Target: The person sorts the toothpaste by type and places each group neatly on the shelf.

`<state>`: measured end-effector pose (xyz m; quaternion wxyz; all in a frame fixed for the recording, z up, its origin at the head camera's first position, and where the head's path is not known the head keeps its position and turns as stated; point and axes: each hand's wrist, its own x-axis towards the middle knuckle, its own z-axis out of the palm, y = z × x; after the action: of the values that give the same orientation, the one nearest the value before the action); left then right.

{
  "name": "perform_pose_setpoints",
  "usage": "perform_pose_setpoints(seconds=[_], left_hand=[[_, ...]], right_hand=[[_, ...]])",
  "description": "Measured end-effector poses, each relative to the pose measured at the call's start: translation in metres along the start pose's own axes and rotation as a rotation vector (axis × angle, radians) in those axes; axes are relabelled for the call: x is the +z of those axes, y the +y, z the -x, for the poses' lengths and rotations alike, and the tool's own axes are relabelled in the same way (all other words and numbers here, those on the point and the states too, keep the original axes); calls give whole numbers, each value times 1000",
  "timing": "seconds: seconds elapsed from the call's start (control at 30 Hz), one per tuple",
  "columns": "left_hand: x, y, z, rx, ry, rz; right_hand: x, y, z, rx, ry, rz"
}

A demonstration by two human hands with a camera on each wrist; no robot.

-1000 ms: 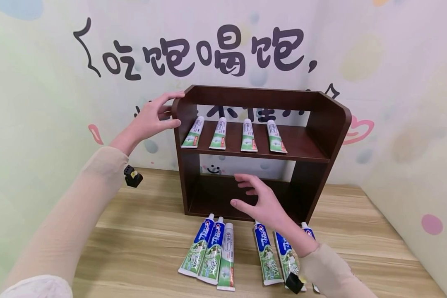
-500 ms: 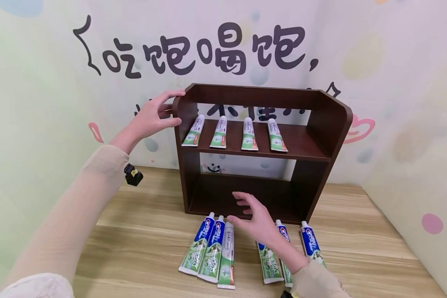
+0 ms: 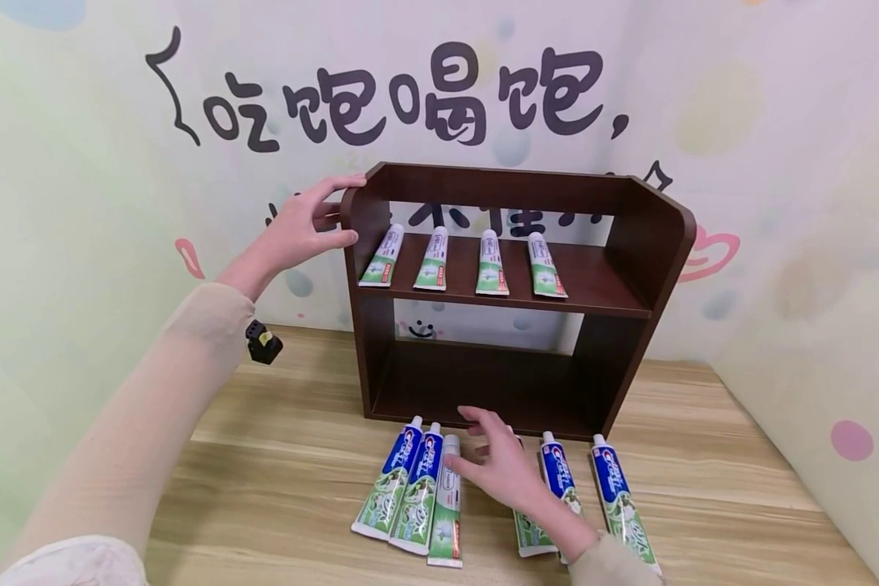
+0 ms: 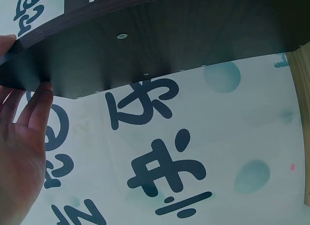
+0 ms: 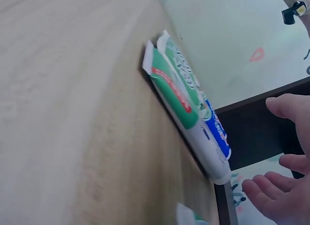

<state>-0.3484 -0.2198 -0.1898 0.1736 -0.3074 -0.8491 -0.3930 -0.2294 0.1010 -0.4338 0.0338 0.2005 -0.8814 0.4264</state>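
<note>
My left hand [image 3: 293,232] grips the upper left corner of a dark brown wooden shelf [image 3: 596,281]. In the left wrist view, its fingers [image 4: 41,106] lie against the shelf's outer side panel [image 4: 160,46]. My right hand [image 3: 505,468], fingers spread and loosely bent, hovers over the table just right of a white-and-green toothpaste tube [image 3: 447,505]; a gap from that tube shows in the right wrist view. Two blue-and-green toothpaste tubes [image 3: 413,500] lie along its left side. Several white-and-green toothpaste tubes [image 3: 491,264] lie in a row on the upper board.
More blue-and-green toothpaste tubes [image 3: 623,500] lie on the wooden table [image 3: 718,480] at right, one partly behind my right hand. The shelf's lower compartment [image 3: 476,378] stands behind the tubes. A printed wall [image 3: 776,203] rises at the back and sides.
My right hand has come down and toward me, from in front of the shelf's lower compartment to beside the white-and-green tube. The left hand has kept its place on the shelf.
</note>
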Motion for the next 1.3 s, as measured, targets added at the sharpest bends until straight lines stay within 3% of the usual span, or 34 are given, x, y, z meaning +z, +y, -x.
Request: perform_pose_setpoints(seconds=[0.87,1.3], left_hand=[[1,0,-1,-4,6,0],[0,1,0,-12,1,-5]], right_hand=[[23,9,17,114,-151,108],[18,11,17,138,-189,94]])
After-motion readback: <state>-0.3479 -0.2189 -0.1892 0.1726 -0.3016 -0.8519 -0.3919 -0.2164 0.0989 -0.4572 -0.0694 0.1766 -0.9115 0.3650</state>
